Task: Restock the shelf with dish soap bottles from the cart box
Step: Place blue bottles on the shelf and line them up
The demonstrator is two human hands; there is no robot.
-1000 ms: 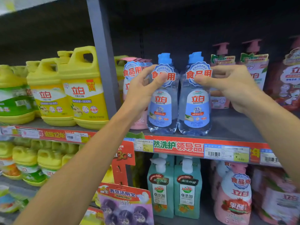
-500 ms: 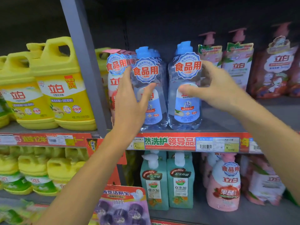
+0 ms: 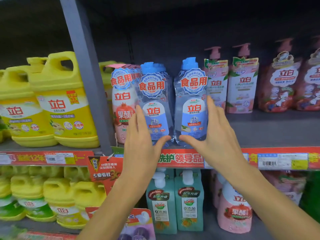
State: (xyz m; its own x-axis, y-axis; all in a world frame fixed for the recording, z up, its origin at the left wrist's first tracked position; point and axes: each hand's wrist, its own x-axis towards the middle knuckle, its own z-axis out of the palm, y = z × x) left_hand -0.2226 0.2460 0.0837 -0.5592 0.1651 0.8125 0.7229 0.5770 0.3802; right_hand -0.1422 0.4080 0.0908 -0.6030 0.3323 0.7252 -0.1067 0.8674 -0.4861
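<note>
Two clear dish soap bottles with blue caps stand side by side at the front of the grey shelf [image 3: 270, 129]. My left hand [image 3: 140, 144] lies against the left bottle [image 3: 155, 99], fingers straight up its left side and thumb across its base. My right hand [image 3: 216, 135] mirrors it on the right bottle [image 3: 193, 94], fingers along the right side and thumb at the base. Both bottles are upright and touch each other. The cart box is out of view.
A pink soap bottle [image 3: 122, 108] stands close to the left of the pair, beside the grey shelf post [image 3: 86, 75]. Yellow jugs [image 3: 65, 104] fill the left bay. Pink pump bottles [image 3: 242, 89] stand further back on the right. Teal pump bottles [image 3: 173, 201] sit on the shelf below.
Both hands slid down from the bottles' neck tags to their lower bodies and bases. The two bottles now stand closer to the shelf's front edge, and the view has moved nearer.
</note>
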